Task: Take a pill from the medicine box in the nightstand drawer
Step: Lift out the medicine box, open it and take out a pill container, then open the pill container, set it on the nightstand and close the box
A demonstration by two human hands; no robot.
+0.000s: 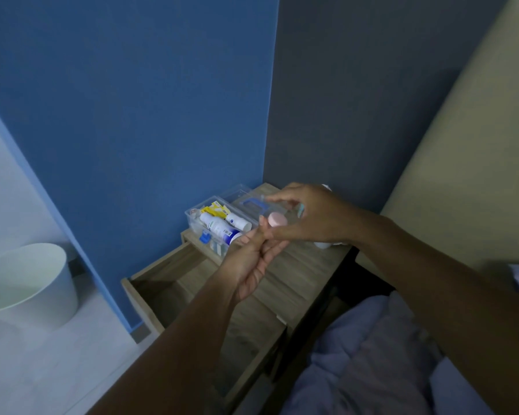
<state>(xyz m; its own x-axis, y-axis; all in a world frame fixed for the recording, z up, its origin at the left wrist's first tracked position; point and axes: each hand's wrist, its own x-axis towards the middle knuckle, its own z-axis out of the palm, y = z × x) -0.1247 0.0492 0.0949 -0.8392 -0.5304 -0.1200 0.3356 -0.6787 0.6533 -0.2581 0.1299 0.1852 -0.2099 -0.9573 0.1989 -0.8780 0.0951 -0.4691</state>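
We have the clear bottle (285,215) in our right hand (309,217), fingers wrapped round it, tipped on its side so its pink end points left toward our left hand (252,265). That hand is cupped, palm up, just below the mouth. The open box (219,226) sits at the nightstand (300,274) top's back left corner, above the open drawer (168,280). No pill shows yet.

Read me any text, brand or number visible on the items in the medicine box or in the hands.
None can be read.
White bottle: printed label with a barcode-like patch, too blurred.
Smaller white tube: a small blue mark, illegible.
Yellow packet: dark print, too small.
Pink-capped container at the right hand: no text shows.
Left hand: nothing lettered in it.
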